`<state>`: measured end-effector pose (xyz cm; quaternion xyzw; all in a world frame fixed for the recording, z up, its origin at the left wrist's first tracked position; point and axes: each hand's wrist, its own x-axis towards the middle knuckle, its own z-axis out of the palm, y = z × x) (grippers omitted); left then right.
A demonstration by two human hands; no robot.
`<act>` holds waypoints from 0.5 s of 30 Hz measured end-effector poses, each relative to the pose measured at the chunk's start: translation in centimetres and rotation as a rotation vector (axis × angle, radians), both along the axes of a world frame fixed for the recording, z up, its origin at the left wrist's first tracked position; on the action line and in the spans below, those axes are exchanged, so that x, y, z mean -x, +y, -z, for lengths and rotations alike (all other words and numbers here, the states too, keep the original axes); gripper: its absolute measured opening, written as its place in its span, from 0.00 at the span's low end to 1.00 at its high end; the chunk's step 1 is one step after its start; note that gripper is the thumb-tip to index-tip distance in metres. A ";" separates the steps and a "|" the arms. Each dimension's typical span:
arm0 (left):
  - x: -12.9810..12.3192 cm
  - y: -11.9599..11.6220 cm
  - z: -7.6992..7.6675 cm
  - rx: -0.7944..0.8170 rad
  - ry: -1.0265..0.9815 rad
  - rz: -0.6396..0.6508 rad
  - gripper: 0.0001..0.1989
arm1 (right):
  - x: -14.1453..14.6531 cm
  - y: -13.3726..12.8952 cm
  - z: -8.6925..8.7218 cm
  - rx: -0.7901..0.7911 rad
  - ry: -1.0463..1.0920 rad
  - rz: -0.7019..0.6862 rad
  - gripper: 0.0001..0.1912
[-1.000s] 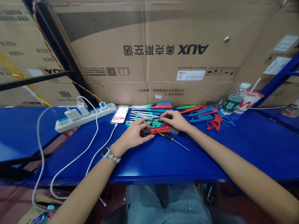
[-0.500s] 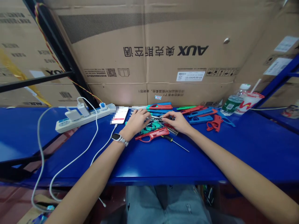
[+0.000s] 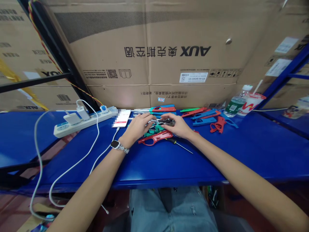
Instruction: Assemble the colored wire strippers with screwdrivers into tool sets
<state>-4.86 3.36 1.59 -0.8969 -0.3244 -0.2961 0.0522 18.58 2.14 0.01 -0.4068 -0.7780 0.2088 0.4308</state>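
Over a pile of lighter parts, both my hands are closed around a slim metal lighter tube (image 3: pixel 158 120) with a dark piece at its right end. My left hand (image 3: pixel 138 128), wearing a watch, pinches the left part of it. Thumb and fingers of my right hand (image 3: pixel 180 126) grip the dark end; the fingertips partly hide it. Small green parts (image 3: pixel 154 130) lie beneath my hands. Closer to me are a red lighter shell (image 3: pixel 156 137) and a screwdriver (image 3: pixel 180 146), its black-and-yellow handle partly under the shell.
Red and blue lighter shells (image 3: pixel 205 121) lie to the right, before a water bottle (image 3: pixel 234 106) and a drink cup (image 3: pixel 252 102). On the left are a phone (image 3: pixel 122 118), a power strip (image 3: pixel 85 120) and loose white cables (image 3: pixel 96 135). A large carton (image 3: pixel 166 29) stands behind.
My right hand has turned, and the dark end piece in its grip now shows more clearly. The whole view has shifted slightly. My left hand remains over the pile.
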 end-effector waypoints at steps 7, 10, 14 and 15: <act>-0.1 0.0 -0.2 -0.033 0.009 0.002 0.10 | 0.0 0.7 -0.1 -0.039 -0.061 0.072 0.06; -0.2 -0.1 -0.3 -0.036 0.044 -0.039 0.13 | 0.1 0.8 -0.2 -0.025 0.001 0.072 0.05; -0.5 -0.4 -0.6 0.016 0.091 -0.108 0.15 | 0.4 1.1 -0.3 -0.002 0.103 0.007 0.06; -0.6 -0.4 -0.7 0.018 0.095 -0.114 0.16 | 0.5 1.2 -0.3 0.001 0.117 -0.008 0.06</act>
